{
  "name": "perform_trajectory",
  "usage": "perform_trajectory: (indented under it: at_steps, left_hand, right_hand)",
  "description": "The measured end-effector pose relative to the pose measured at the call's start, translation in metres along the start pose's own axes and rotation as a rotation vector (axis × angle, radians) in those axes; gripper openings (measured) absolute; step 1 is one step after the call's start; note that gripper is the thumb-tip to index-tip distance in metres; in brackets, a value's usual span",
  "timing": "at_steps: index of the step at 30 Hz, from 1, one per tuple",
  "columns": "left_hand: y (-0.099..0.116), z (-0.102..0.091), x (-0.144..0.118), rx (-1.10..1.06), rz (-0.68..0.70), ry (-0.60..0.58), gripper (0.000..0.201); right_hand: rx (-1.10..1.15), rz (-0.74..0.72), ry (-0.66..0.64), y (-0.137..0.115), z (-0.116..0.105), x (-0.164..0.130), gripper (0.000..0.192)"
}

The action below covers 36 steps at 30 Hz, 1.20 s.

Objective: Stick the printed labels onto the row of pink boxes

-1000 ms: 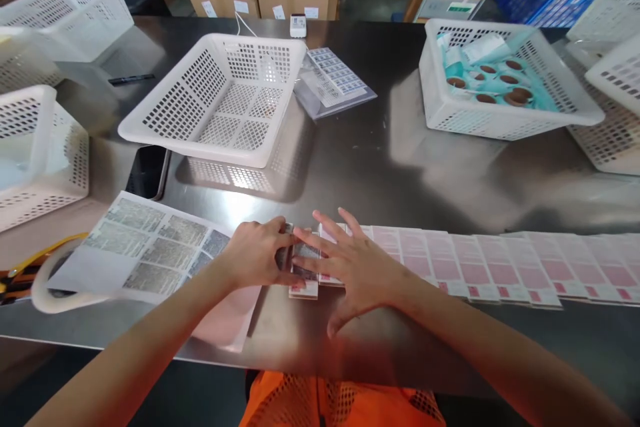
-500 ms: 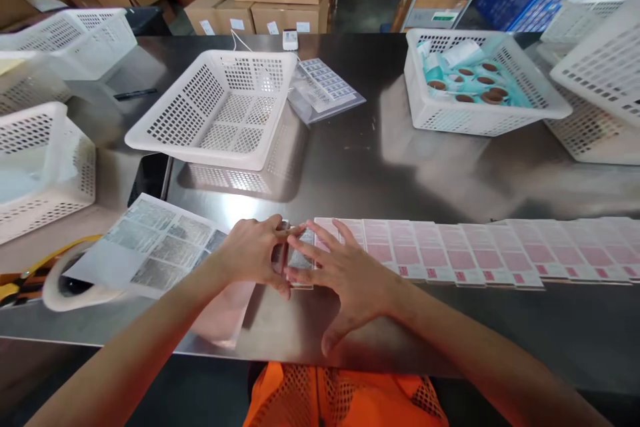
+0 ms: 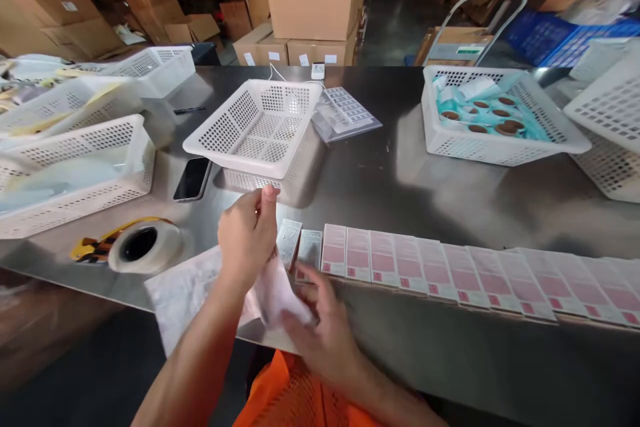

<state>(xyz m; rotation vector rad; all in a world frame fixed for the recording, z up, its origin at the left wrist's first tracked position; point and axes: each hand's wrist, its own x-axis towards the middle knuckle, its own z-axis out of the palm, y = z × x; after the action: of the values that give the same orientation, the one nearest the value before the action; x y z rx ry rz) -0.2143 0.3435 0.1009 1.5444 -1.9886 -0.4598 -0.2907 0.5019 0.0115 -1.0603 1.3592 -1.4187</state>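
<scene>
My left hand (image 3: 247,235) is closed with the thumb pressed up against its fingers, above the sheets; what it grips, if anything, is hidden. A pinkish-white sheet (image 3: 280,290) bends up between my hands. My right hand (image 3: 325,323), slightly blurred, has its thumb and fingers around the right edge of this sheet. Below my left forearm lies a white sheet with grey printed blocks (image 3: 183,283), overhanging the table edge. Just beyond my right fingers are two small grey-topped boxes (image 3: 309,248), the left one tilted. They adjoin a long row of white-and-pink printed boxes (image 3: 406,257).
A tape roll (image 3: 145,247) with a yellow-black dispenser and a phone (image 3: 193,179) lie left. An empty white basket (image 3: 235,163) stands ahead, beside a plastic-sleeved label sheet (image 3: 350,113). Another white basket (image 3: 465,147) holds teal-wrapped rolls. Several baskets stand at both sides.
My hands have moved apart from the small boxes. My right hand has come down and left onto a sheet, which is now bent up. The printed sheet has shifted toward me; the view has shifted too.
</scene>
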Motion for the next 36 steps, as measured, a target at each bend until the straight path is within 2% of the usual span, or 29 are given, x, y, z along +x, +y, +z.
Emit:
perform_trajectory:
  at_steps: [2,3,5,6,7,8,10,11,12,14,16,21,28,36]
  left_hand:
    - [-0.003,-0.005,0.002,-0.199,-0.084,-0.123,0.053]
    - [-0.009,-0.007,0.002,-0.327,-0.116,-0.250,0.051]
    - [-0.021,-0.010,0.000,-0.566,-0.148,-0.575,0.050]
    - [-0.027,-0.010,-0.003,-0.644,-0.155,-0.722,0.049]
    - [-0.032,-0.010,-0.007,-0.688,-0.159,-0.822,0.045]
    - [-0.035,-0.009,-0.012,-0.705,-0.158,-0.861,0.039]
    - [-0.036,-0.006,-0.025,-0.678,-0.144,-0.792,0.028]
    - [-0.034,-0.005,-0.032,-0.654,-0.125,-0.732,0.027]
    - [-0.031,-0.005,-0.039,-0.631,-0.102,-0.683,0.027]
    - [-0.025,-0.007,-0.050,-0.602,-0.058,-0.651,0.029]
    - [-0.021,-0.012,-0.058,-0.608,-0.022,-0.657,0.031]
    - [-0.029,-0.022,-0.067,-0.600,0.036,-0.609,0.027]
    - [-0.043,-0.020,-0.071,-0.684,0.028,-0.620,0.021]
    - [-0.047,-0.017,-0.074,-0.562,0.006,-0.487,0.020]
  right_hand:
    - [0.091,0.062,0.127,0.005,-0.006,0.006,0.055]
    - [0.095,0.080,0.160,0.007,-0.015,0.010,0.056]
    - [0.035,0.071,0.180,0.008,-0.038,0.017,0.059]
    - [-0.037,0.033,0.209,0.008,-0.049,0.019,0.058]
    - [-0.139,-0.035,0.279,0.007,-0.057,0.020,0.055]
    - [-0.263,-0.127,0.385,0.005,-0.062,0.019,0.050]
    - [-0.502,-0.344,0.593,0.000,-0.062,0.016,0.037]
    - [-0.578,-0.433,0.640,-0.004,-0.058,0.014,0.032]
    - [-0.609,-0.493,0.639,-0.008,-0.052,0.012,0.031]
    - [-0.563,-0.528,0.545,-0.017,-0.038,0.010,0.033]
    - [-0.460,-0.510,0.480,-0.024,-0.025,0.010,0.034]
    - [-0.190,-0.379,0.493,-0.029,-0.009,0.017,0.030]
    - [0.100,-0.122,0.460,-0.029,0.007,0.019,0.021]
    - [0.276,-0.058,0.489,-0.023,0.023,0.020,0.019]
